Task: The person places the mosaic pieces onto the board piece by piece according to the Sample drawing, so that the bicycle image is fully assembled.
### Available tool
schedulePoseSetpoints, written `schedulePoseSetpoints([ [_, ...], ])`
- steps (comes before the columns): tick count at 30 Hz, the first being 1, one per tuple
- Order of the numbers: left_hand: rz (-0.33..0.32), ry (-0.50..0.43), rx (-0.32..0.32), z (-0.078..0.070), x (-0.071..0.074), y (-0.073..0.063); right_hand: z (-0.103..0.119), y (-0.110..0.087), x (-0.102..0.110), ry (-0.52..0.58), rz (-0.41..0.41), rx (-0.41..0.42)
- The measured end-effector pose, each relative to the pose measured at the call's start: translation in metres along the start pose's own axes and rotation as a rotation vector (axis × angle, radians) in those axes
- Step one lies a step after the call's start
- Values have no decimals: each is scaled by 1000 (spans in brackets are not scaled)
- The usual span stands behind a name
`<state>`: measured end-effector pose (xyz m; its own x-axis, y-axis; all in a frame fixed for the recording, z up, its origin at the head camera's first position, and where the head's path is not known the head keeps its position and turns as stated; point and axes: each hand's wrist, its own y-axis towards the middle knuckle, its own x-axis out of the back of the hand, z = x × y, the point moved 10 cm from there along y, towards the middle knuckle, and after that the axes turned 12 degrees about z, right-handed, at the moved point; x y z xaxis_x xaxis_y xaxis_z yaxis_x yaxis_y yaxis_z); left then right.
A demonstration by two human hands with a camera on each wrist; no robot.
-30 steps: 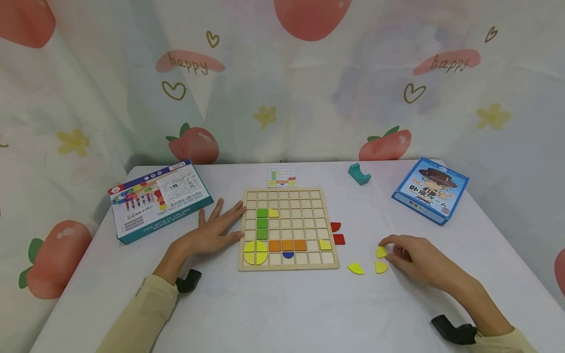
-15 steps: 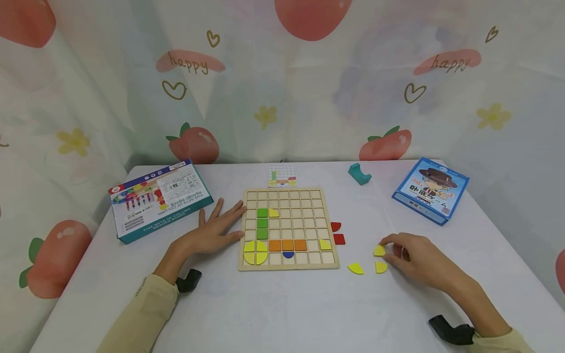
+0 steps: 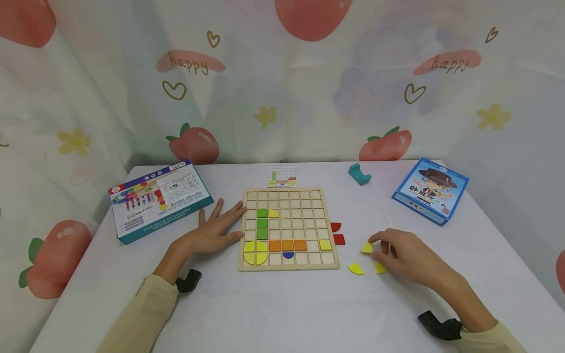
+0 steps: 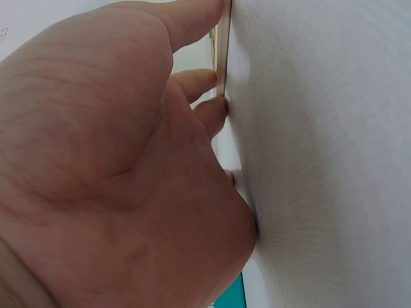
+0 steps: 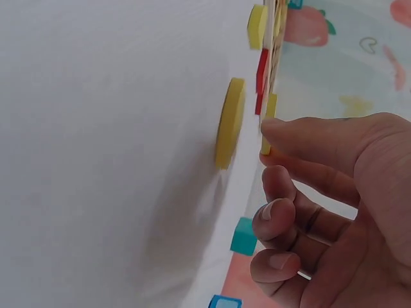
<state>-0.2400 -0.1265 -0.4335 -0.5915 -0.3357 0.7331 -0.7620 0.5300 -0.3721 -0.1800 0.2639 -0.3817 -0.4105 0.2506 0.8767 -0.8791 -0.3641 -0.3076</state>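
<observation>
My right hand pinches a yellow quarter-circle tile between thumb and index finger; the right wrist view shows it raised off the tabletop. Below it lie two more yellow tiles, one nearer the board and one partly covered by the hand. At the middle, my left hand lies with spread fingers, its tips against the left edge of a wooden grid board. Green squares, orange squares, several yellow tiles and a blue half-circle sit in the board's cells.
Two red tiles lie by the board's right edge. A printed pattern card is behind the board, with a teal arched block to its right. Boxes stand at the left and right.
My right hand has moved left with the pinched yellow tile, toward the board, now overlapping one of the tiles on the table. The left hand has stayed still.
</observation>
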Motion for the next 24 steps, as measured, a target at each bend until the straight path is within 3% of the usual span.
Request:
schedulePoseSetpoints([
  [24,0,2,3,-2,1,-1,69,37,-11,-13,7,135],
])
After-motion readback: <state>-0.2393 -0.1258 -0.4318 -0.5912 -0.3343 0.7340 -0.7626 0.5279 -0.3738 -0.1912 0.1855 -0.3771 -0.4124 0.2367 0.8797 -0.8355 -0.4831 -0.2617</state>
